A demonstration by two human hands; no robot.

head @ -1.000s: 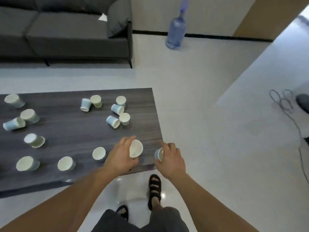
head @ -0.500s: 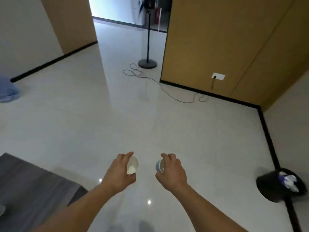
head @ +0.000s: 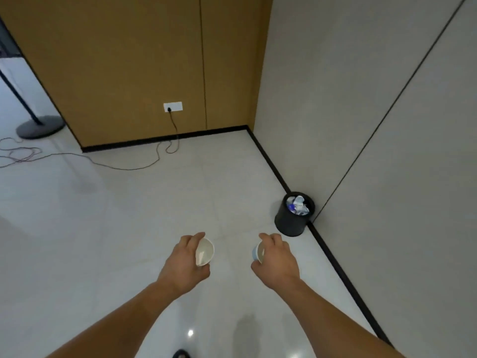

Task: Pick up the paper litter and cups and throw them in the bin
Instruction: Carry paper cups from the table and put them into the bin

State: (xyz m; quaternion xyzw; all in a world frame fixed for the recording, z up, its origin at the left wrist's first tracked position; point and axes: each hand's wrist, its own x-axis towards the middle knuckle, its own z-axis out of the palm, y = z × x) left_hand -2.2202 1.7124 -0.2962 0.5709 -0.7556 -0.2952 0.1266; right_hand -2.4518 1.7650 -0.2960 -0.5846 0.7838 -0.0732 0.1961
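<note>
My left hand point(head: 184, 264) grips a white paper cup point(head: 205, 251) on its side, its mouth facing right. A second paper cup point(head: 258, 252), blue outside and white inside, is held in my right hand point(head: 277, 259) with its mouth turned left. Both hands are held out over the pale tiled floor. The black round bin point(head: 291, 222) stands on the floor against the grey wall, ahead and to the right of my right hand. Crumpled white and blue litter point(head: 298, 205) fills its top.
A wood-panelled wall with a socket point(head: 173, 106) lies ahead, and a thin cable point(head: 124, 166) trails from it across the floor to the left. A floor stand's round base point(head: 40, 126) sits far left. The grey wall point(head: 387, 151) runs along the right.
I have turned right, away from the dark table of cups. The table has left the view and the bin now stands nearer and more central. Both hands still hold their cups.
</note>
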